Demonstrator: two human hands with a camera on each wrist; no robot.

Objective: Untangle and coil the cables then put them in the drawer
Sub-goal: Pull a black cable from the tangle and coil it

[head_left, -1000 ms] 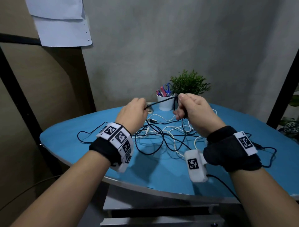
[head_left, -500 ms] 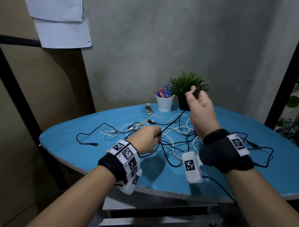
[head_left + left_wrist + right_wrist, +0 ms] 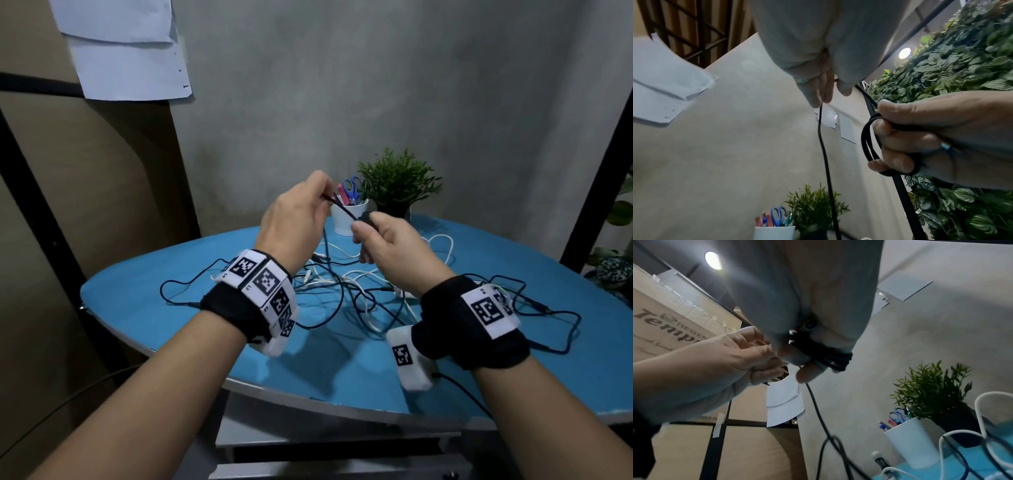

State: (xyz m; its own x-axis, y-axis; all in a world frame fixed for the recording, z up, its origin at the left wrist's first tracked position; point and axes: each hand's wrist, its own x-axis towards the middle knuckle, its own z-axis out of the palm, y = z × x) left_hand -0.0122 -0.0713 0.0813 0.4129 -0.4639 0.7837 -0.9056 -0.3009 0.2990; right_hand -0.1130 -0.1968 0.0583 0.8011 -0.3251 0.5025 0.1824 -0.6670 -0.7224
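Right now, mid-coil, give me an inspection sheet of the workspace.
Surface: blue table, partly covered by cables.
Job's things: black cable held above the table, loops bunched in the right hand; drawer not clearly seen.
Clutter: white cup with scissors and pens, potted plant.
Hands: left hand pinches the strand; right hand grips the loops.
Cables: black and white cables tangled on the table.
Surroundings: grey wall, paper sheets pinned up.

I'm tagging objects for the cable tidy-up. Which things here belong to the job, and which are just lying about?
Job:
- black cable, pinched by left hand, loops held in right hand
- tangled white cables
- drawer

Lying about:
- potted plant
- white cup with scissors
- papers
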